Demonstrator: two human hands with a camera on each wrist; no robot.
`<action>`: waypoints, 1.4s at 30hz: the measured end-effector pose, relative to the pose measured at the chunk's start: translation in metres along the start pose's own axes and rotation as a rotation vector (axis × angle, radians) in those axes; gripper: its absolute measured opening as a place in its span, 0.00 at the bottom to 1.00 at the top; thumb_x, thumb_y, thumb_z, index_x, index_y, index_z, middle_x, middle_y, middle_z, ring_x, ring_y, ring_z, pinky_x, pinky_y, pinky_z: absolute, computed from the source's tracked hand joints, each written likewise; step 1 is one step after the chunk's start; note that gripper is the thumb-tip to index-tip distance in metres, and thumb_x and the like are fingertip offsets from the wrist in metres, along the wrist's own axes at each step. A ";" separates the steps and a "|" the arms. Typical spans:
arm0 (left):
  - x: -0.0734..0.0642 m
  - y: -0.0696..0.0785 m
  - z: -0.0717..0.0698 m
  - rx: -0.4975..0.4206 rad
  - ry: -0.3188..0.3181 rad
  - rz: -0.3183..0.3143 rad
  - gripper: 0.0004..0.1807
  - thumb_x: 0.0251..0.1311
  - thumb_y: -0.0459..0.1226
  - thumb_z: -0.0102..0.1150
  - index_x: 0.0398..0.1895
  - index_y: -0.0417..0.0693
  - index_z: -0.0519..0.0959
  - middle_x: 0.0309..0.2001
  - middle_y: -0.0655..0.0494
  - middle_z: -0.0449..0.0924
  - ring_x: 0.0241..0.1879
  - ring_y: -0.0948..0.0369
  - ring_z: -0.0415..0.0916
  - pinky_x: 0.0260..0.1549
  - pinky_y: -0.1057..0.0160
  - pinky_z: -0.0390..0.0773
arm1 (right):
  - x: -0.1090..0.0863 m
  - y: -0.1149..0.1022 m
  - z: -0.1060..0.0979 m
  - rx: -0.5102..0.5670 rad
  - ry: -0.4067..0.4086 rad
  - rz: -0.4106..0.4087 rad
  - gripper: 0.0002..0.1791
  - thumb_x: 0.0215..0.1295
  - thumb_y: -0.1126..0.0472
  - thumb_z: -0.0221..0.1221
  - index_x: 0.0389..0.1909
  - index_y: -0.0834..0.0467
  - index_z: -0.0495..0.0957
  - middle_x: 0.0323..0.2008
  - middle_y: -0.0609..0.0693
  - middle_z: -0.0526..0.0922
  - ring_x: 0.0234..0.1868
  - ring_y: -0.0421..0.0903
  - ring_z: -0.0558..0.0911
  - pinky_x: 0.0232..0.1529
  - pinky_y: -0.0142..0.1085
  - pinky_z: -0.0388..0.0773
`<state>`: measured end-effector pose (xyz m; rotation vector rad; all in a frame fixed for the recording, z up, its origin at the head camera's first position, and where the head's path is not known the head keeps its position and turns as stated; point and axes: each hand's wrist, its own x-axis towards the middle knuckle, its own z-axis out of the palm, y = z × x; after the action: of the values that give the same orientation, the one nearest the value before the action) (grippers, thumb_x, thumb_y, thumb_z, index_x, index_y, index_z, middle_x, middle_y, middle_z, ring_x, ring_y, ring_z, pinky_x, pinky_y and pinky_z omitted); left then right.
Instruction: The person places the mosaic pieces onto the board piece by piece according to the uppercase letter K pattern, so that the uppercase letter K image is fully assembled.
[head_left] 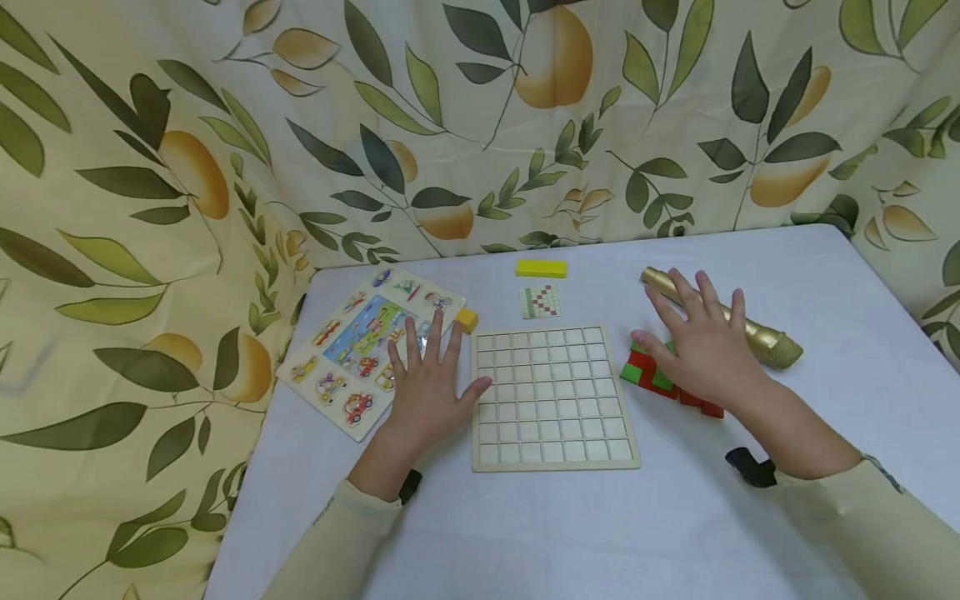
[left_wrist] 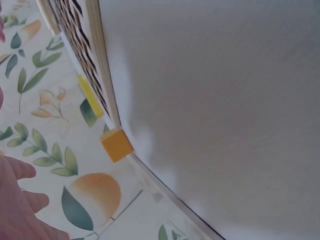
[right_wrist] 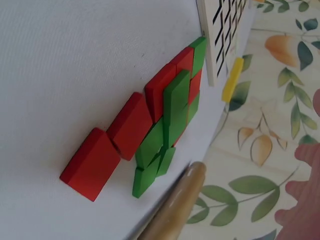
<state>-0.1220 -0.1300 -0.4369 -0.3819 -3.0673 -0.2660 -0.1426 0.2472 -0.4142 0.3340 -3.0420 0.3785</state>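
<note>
My left hand is spread with straight fingers between the picture puzzle board and the wooden grid board; its fingers overlap the puzzle's right side and its thumb the grid's left edge. An orange-yellow cube sits just beyond those fingertips. Spread over a cluster of red and green tiles, my right hand hides part of them. In the right wrist view its fingers appear apart from the tiles. Neither hand holds anything.
Behind the right hand lies a gold tube-like object, slanting across the table. A small patterned card and a yellow bar lie beyond the grid board. A leaf-and-fruit patterned curtain borders the white table at the back and left.
</note>
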 end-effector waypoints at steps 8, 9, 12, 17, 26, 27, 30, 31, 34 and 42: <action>-0.004 -0.004 0.005 -0.019 0.006 0.009 0.51 0.65 0.68 0.47 0.82 0.52 0.46 0.82 0.49 0.31 0.77 0.43 0.18 0.69 0.31 0.27 | -0.002 0.010 -0.001 0.042 0.004 0.022 0.40 0.76 0.39 0.47 0.79 0.58 0.53 0.79 0.64 0.40 0.78 0.68 0.34 0.67 0.70 0.21; -0.006 -0.005 0.005 -0.024 0.011 0.019 0.51 0.65 0.67 0.48 0.82 0.51 0.47 0.82 0.48 0.34 0.78 0.42 0.23 0.70 0.31 0.31 | -0.002 0.012 -0.002 0.053 0.005 0.028 0.40 0.76 0.39 0.47 0.79 0.59 0.54 0.79 0.65 0.41 0.77 0.68 0.36 0.68 0.70 0.24; -0.017 -0.007 0.005 -0.049 -0.009 0.058 0.51 0.66 0.65 0.52 0.81 0.45 0.50 0.80 0.44 0.43 0.78 0.41 0.36 0.72 0.35 0.42 | -0.004 0.018 -0.001 0.098 0.002 0.069 0.38 0.75 0.45 0.52 0.77 0.61 0.57 0.76 0.69 0.48 0.74 0.72 0.46 0.67 0.73 0.45; -0.046 -0.012 0.010 -0.105 -0.177 0.105 0.56 0.62 0.64 0.58 0.79 0.37 0.50 0.80 0.42 0.43 0.79 0.43 0.37 0.75 0.45 0.45 | -0.004 0.029 0.002 0.157 -0.074 0.118 0.31 0.72 0.56 0.60 0.70 0.68 0.66 0.65 0.75 0.62 0.60 0.73 0.64 0.49 0.68 0.72; -0.063 -0.013 0.020 -0.118 -0.388 0.146 0.64 0.53 0.65 0.67 0.81 0.42 0.45 0.81 0.51 0.38 0.79 0.47 0.30 0.75 0.46 0.41 | 0.012 0.046 0.011 0.181 -0.286 0.115 0.27 0.69 0.59 0.62 0.61 0.74 0.73 0.51 0.74 0.78 0.49 0.66 0.76 0.46 0.59 0.77; -0.061 -0.013 0.021 -0.108 -0.397 0.157 0.64 0.53 0.65 0.67 0.81 0.43 0.44 0.81 0.51 0.38 0.79 0.47 0.30 0.75 0.46 0.41 | 0.012 0.048 0.012 0.181 -0.299 0.118 0.27 0.68 0.59 0.63 0.60 0.74 0.74 0.50 0.73 0.78 0.47 0.65 0.76 0.45 0.58 0.77; -0.053 -0.012 0.021 -0.091 -0.425 0.183 0.65 0.52 0.66 0.67 0.82 0.44 0.43 0.82 0.52 0.36 0.79 0.47 0.29 0.75 0.45 0.41 | 0.015 0.054 0.017 0.180 -0.325 0.114 0.25 0.67 0.59 0.64 0.57 0.74 0.77 0.45 0.70 0.80 0.43 0.61 0.76 0.42 0.55 0.78; -0.050 -0.013 0.022 -0.082 -0.435 0.190 0.65 0.52 0.66 0.66 0.82 0.45 0.42 0.82 0.52 0.35 0.79 0.47 0.29 0.75 0.45 0.41 | 0.015 0.056 0.018 0.182 -0.330 0.116 0.24 0.67 0.59 0.64 0.56 0.73 0.77 0.44 0.69 0.80 0.42 0.60 0.76 0.41 0.54 0.78; -0.041 -0.014 0.022 -0.050 -0.458 0.211 0.67 0.51 0.68 0.66 0.82 0.45 0.40 0.82 0.52 0.33 0.79 0.48 0.28 0.75 0.45 0.40 | 0.018 0.057 0.021 0.187 -0.336 0.114 0.22 0.66 0.60 0.66 0.53 0.73 0.79 0.41 0.66 0.81 0.40 0.58 0.75 0.40 0.51 0.77; -0.028 -0.018 0.023 -0.006 -0.514 0.248 0.70 0.48 0.71 0.64 0.81 0.42 0.40 0.82 0.51 0.33 0.79 0.50 0.29 0.75 0.48 0.44 | 0.023 0.057 0.020 0.223 -0.329 0.138 0.19 0.64 0.61 0.67 0.48 0.71 0.80 0.37 0.63 0.81 0.37 0.57 0.75 0.37 0.47 0.76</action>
<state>-0.0994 -0.1501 -0.4638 -0.9601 -3.4528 -0.1898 -0.1781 0.2915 -0.4448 0.2156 -3.3605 0.7444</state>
